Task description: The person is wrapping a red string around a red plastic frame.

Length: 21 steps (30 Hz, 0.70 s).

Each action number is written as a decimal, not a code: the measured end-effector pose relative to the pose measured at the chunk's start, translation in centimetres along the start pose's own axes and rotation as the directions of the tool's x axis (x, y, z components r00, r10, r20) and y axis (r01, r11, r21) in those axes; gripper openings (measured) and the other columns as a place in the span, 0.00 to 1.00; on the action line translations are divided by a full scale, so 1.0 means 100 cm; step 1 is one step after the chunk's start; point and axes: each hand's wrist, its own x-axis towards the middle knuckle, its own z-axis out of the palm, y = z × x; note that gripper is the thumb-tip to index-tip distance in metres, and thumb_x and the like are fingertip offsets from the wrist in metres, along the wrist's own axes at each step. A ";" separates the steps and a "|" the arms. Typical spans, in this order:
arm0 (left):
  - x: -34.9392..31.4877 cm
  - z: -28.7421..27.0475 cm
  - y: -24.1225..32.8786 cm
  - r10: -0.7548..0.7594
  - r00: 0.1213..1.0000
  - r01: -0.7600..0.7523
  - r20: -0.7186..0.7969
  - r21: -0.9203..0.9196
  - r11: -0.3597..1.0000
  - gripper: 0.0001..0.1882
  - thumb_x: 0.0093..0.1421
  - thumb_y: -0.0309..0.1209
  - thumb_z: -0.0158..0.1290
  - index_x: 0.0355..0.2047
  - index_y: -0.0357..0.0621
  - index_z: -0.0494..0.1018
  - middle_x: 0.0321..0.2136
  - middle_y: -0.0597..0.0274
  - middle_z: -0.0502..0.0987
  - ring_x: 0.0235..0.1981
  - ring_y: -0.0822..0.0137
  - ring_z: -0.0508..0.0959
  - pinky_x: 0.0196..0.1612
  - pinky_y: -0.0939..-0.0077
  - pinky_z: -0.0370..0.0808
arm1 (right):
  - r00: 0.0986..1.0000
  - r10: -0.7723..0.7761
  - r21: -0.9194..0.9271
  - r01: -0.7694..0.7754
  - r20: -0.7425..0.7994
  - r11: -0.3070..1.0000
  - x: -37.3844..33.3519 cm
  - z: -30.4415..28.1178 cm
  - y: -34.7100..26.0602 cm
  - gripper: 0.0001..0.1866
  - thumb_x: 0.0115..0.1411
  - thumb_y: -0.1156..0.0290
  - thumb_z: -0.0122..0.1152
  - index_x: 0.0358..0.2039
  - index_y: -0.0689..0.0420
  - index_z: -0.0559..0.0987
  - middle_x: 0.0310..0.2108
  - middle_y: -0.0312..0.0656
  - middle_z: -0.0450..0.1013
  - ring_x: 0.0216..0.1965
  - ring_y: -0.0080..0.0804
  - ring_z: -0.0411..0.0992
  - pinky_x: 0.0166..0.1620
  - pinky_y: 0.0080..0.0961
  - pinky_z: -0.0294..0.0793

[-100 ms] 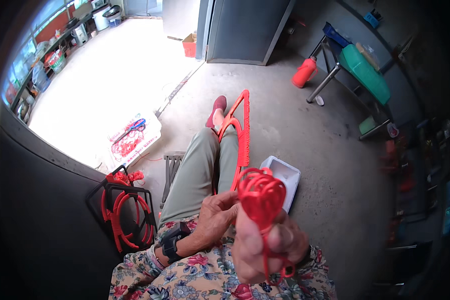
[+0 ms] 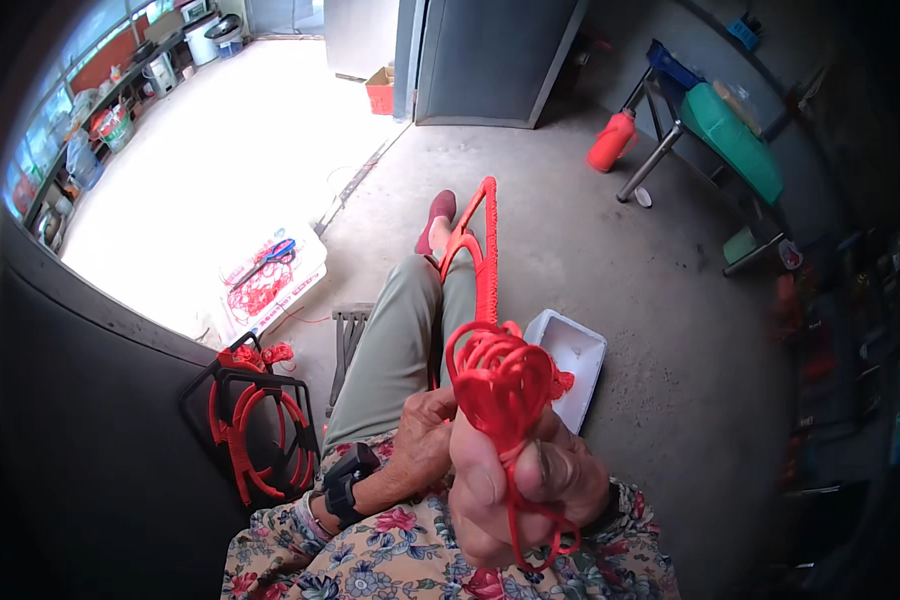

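My right hand (image 2: 535, 490) is closed around a looped bundle of red cord (image 2: 505, 390), held up close to the camera. The cord's tail loops hang down below my fingers. Just left of it, my left hand (image 2: 420, 440) has its fingers curled, with the tips hidden behind my right hand and the bundle, so what they grip cannot be made out. Past both hands a red cord-wrapped frame (image 2: 487, 270) rises along my right leg, its near end covered by the bundle.
A white foam box (image 2: 580, 350) stands on the floor right of my legs. At left are a white tray (image 2: 315, 275) with red cord scraps and blue-handled scissors (image 2: 275, 255), and black frames (image 2: 310, 395) with red rings. Further off stand a red thermos (image 2: 612, 142) and a table (image 2: 660, 150).
My right hand and the cord bundle have shifted slightly left, covering more of my left hand's fingers. A bit of red now shows right of the bundle. The picture has shifted slightly.
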 end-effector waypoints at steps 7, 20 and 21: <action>0.010 0.011 0.013 0.220 0.926 -0.255 -0.306 -0.079 0.964 0.19 0.53 0.25 0.58 0.46 0.36 0.71 0.35 0.54 0.71 0.38 0.65 0.73 0.41 0.74 0.70 | 0.950 -0.170 0.161 0.130 0.264 0.978 0.020 -0.007 -0.044 0.16 0.70 0.54 0.33 0.45 0.54 0.59 0.11 0.32 0.56 0.05 0.19 0.48 0.10 0.19 0.47; 0.027 -0.009 0.001 -0.079 0.988 0.007 -0.130 -0.479 0.878 0.08 0.63 0.27 0.52 0.28 0.34 0.73 0.23 0.66 0.75 0.24 0.77 0.74 0.30 0.84 0.73 | 0.996 -0.037 -0.970 0.067 0.078 -0.233 -0.031 -0.095 -0.082 0.10 0.46 0.77 0.66 0.30 0.62 0.78 0.22 0.42 0.72 0.25 0.35 0.71 0.28 0.28 0.69; 0.027 -0.007 0.003 -0.104 0.990 0.037 -0.097 -0.531 0.846 0.08 0.62 0.27 0.52 0.28 0.34 0.73 0.23 0.66 0.75 0.24 0.77 0.74 0.30 0.83 0.73 | 0.999 -0.041 -0.913 0.014 0.034 -0.408 -0.033 -0.109 -0.073 0.08 0.46 0.76 0.65 0.29 0.62 0.78 0.23 0.41 0.71 0.28 0.36 0.71 0.31 0.30 0.70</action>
